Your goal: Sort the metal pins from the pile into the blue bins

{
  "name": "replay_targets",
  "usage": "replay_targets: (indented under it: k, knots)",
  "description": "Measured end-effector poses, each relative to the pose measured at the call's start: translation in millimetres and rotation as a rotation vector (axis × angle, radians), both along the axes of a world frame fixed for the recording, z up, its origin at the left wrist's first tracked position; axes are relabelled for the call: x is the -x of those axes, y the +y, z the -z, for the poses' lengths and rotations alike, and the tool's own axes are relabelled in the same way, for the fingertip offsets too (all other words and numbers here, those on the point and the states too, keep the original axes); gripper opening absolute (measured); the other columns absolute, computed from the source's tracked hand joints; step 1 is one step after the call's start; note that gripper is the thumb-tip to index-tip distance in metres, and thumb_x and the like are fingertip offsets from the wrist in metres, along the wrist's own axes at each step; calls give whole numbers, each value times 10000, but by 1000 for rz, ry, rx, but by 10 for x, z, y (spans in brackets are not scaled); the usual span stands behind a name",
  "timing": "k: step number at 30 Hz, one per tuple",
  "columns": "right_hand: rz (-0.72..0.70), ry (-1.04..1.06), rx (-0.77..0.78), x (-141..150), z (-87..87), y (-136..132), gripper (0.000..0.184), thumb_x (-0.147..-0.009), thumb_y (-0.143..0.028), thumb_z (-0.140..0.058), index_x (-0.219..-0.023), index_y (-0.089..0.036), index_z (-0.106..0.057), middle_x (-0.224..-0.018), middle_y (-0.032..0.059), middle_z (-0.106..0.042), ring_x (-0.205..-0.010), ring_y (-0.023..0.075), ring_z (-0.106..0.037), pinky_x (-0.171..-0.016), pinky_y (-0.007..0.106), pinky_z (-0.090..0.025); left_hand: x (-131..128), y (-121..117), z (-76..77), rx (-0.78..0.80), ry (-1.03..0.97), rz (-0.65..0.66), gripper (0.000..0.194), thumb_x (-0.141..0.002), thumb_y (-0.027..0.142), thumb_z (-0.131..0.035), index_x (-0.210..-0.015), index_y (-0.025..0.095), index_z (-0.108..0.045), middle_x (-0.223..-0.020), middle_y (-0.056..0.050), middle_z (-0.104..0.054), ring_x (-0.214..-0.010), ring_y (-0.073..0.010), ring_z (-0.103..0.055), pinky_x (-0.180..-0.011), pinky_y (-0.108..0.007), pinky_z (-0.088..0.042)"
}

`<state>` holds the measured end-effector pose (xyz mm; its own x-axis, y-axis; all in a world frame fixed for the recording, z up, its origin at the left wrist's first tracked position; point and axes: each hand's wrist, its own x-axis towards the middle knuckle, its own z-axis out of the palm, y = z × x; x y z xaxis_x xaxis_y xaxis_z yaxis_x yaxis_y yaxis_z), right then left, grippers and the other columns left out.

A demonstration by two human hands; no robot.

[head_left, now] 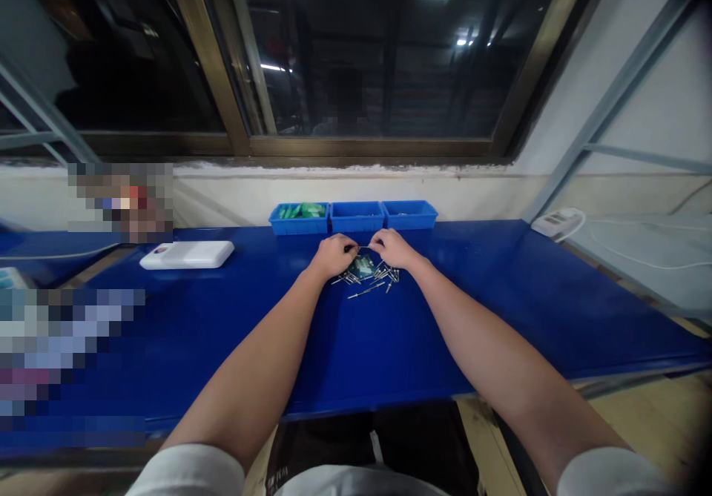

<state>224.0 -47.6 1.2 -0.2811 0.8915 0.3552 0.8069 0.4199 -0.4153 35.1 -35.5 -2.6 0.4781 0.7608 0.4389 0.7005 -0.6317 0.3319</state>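
Observation:
My left hand and my right hand are close together over the blue table, both with fingers pinched. Between their fingertips runs a thin metal pin, which looks like a pop rivet, gripped at either end. Something small and black shows at my left fingertips; what it is I cannot make out. Just below the hands lies a green and whitish flat piece, perhaps a small packet. Loose pop rivets are scattered around it, several on each side, some partly hidden by my hands.
Three blue bins stand in a row at the back: the left bin holds green packets, while the middle bin and right bin hold small bits. A white device lies left. Another white device with a cable is far right.

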Motion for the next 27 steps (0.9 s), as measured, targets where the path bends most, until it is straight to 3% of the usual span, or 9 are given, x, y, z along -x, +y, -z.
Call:
replay_targets:
  k: [3,8,13,21,27]
  knots:
    - [10,11,-8,-15,-28,-10,213,-863,-271,-462,-807,-154,-631,-872,77,-625,-852,176,-510,-801,296,-357,-21,-48,-60,-31,-50,13,242,-801,330,-506,-929,220,-679,-978,-30,-670,-941,-178,-593,-864,-298,-445]
    - [4,95,5,13,-46,-36,333,-893,-322,-382,-726,-144,-608,-759,60,-629,-732,149,-529,-693,261,-359,-46,-100,-132,-59,-87,37,244,-842,337,-473,-849,204,-677,-903,-34,-675,-902,-172,-598,-848,-309,-436]
    - [-20,276,28,15,-53,-70,241,-811,-353,-510,-769,-145,-625,-699,15,-632,-624,122,-527,-599,232,-359,-47,-103,-135,-56,-91,-7,235,-849,323,-470,-845,201,-670,-888,-36,-669,-878,-172,-597,-833,-309,-433]
    - [-21,314,5,14,-67,-64,355,-854,-361,-438,-622,-152,-608,-607,28,-630,-601,130,-567,-628,252,-397,-49,-120,-160,-70,-123,31,230,-851,316,-471,-855,189,-663,-887,-40,-671,-856,-169,-601,-825,-293,-435]
    - [-117,645,53,24,-58,-61,199,-738,-348,-590,-751,-152,-624,-709,34,-661,-691,152,-622,-701,283,-455,-37,-76,-116,-88,-97,-8,239,-858,304,-452,-836,190,-661,-852,-34,-669,-815,-163,-604,-776,-274,-434]
